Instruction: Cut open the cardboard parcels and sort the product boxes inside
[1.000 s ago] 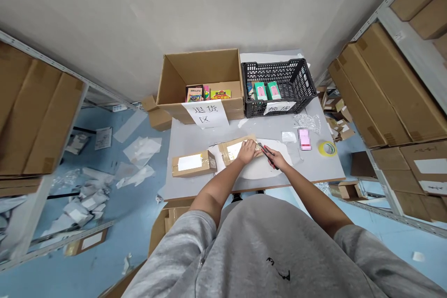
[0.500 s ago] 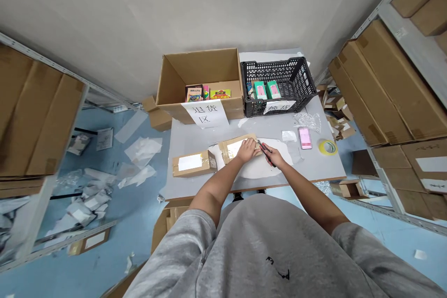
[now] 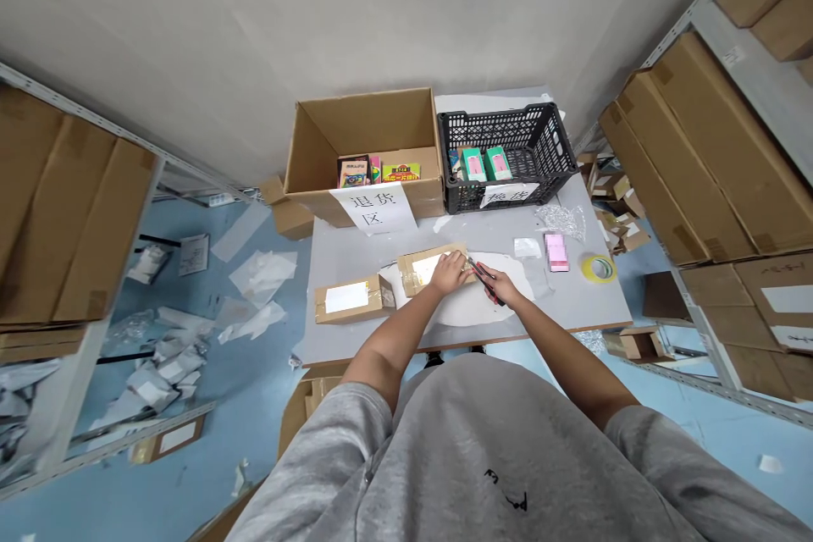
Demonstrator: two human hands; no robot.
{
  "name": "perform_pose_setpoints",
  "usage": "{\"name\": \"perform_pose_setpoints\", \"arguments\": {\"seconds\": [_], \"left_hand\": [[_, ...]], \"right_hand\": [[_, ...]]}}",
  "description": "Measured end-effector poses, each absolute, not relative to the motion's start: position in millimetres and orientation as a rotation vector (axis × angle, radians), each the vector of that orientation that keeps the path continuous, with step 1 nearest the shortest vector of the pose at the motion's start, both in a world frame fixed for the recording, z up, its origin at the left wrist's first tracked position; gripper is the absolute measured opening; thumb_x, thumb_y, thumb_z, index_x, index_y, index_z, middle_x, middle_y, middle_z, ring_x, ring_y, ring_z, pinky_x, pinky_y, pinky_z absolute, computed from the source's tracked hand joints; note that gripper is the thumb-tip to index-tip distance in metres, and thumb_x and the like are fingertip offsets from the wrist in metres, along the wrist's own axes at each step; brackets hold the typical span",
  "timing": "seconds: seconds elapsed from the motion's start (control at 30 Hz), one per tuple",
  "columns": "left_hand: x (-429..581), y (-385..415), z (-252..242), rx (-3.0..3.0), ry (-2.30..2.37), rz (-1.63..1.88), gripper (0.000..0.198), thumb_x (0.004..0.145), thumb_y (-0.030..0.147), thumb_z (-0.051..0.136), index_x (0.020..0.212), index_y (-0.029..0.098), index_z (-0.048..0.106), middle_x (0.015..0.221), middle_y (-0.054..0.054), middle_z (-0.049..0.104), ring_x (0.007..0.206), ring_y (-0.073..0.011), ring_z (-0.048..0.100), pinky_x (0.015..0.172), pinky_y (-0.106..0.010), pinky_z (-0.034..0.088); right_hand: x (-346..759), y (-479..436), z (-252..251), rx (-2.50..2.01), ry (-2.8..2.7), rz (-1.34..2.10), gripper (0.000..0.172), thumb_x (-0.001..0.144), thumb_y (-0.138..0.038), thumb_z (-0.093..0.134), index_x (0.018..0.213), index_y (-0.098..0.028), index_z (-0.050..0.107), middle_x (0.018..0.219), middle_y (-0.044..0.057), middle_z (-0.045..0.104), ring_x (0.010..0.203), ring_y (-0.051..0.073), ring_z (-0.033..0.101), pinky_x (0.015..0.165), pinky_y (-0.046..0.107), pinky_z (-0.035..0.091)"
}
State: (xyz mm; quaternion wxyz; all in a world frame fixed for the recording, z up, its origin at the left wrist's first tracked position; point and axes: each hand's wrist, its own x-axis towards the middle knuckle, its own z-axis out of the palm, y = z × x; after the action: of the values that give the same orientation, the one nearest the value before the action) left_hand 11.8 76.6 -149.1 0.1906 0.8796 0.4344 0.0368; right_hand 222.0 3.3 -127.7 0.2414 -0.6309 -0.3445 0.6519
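Observation:
My left hand (image 3: 450, 273) rests on a small taped cardboard box (image 3: 407, 276), holding it against the table with fingers curled over its right part. A white label shows on the box's top. In my right hand (image 3: 500, 286) is a slim black utility knife (image 3: 478, 268), gripped with its tip at the box's right end. Whether the blade cuts into the tape is too small to tell. Beneath the box lies a rounded white sheet (image 3: 508, 305). A second taped cardboard box (image 3: 323, 315) with a white label sits just left.
Behind stand an open carton (image 3: 305, 201) of colourful packets and a black plastic crate (image 3: 454, 200) holding green-and-pink boxes. To the right lie a pink-screened phone (image 3: 556, 252), a tape roll (image 3: 588, 268) and bubble wrap (image 3: 562, 220). Shelves with cartons (image 3: 699, 144) flank the table (image 3: 356, 250).
The knife and my right hand have shifted very slightly at the box's right end. My left hand stays on the box. The whole view has moved a little.

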Motion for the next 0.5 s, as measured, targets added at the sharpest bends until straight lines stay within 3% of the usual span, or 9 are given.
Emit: {"name": "perform_pose_setpoints", "arguments": {"seconds": [0.33, 0.5], "left_hand": [[7, 83, -148, 2.400, 1.279, 0.194, 0.030, 0.114, 0.044, 0.056, 0.125, 0.019, 0.070, 0.128, -0.015, 0.070, 0.122, -0.0317, 0.063, 0.106, -0.042, 0.046], [-17, 78, -144, 2.268, 1.583, 0.204, 0.040, 0.113, 0.041, 0.055, 0.144, 0.017, 0.065, 0.138, -0.018, 0.069, 0.132, -0.0344, 0.062, 0.111, -0.045, 0.048]], "right_hand": [[232, -5, -126, -1.714, -0.991, 1.784, 0.076, 0.109, -0.049, 0.061, 0.177, -0.021, 0.044, 0.055, -0.009, 0.057, 0.039, 0.012, 0.046, 0.039, 0.020, 0.039], [255, -13, -138, -1.902, -1.139, 1.522, 0.072, 0.115, -0.053, 0.041, 0.183, -0.031, 0.028, 0.077, -0.002, 0.066, 0.056, 0.016, 0.060, 0.055, 0.025, 0.053]]}}
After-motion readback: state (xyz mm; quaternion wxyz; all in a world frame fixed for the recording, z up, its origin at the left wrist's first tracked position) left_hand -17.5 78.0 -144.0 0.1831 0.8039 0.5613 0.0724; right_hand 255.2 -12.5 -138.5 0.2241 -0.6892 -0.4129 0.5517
